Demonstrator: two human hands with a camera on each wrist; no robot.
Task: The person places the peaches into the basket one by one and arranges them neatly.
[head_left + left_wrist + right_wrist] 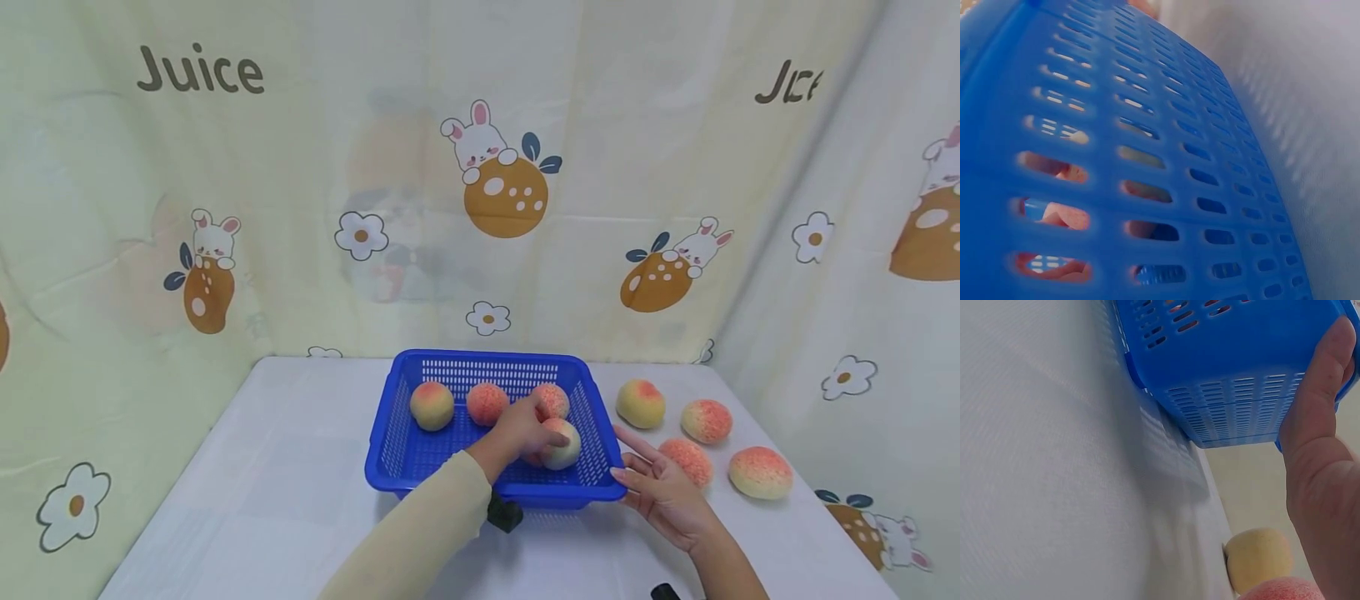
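A blue plastic basket (381, 433) with slotted walls stands on the table and holds several peaches. Reaching in over its near side, my left hand (522, 429) grips a pale peach (562, 450) at the right, the thumb lying across its top. Right behind its fingers is a pinker peach (553, 398). A red peach (486, 403) and a yellow peach (431, 407) sit further left inside. At the basket's near right corner, my right hand (663, 497) holds the rim, fingertips on its edge. Only slotted wall and bits of peach show in the left wrist view.
Right of the basket lie several more peaches: a yellow one (641, 404), a small red one (707, 421), one partly behind the right hand (686, 461), and a wide one (761, 472). A printed curtain (300, 167) hangs behind the white table (300, 433).
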